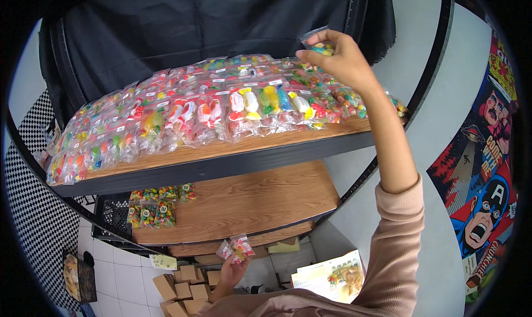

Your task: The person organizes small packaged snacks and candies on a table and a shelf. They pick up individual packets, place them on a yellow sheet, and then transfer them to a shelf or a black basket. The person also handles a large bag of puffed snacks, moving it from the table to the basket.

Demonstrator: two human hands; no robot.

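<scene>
My right hand (pixel 343 59) is raised over the back right of the upper shelf, its fingers pinching a small clear plastic bag of colourful candy (pixel 323 48). Lower down, in front of the shelving, my left hand (pixel 234 271) grips small clear bags of candy (pixel 240 247). Rows of zip bags of wrapped candies (pixel 183 115) cover much of the upper wooden shelf (pixel 249 138). Bags of small mixed candies (pixel 311 84) lie below my right hand, partly hidden by my forearm.
Printed bags of colourful candy (pixel 153 213) lie at the left of the lower shelf (pixel 249 200). Cardboard boxes (pixel 187 288) stand below, near a black plastic crate (pixel 110 213). Black metal uprights (pixel 436 55) frame the shelving; a black cloth (pixel 208 22) hangs behind.
</scene>
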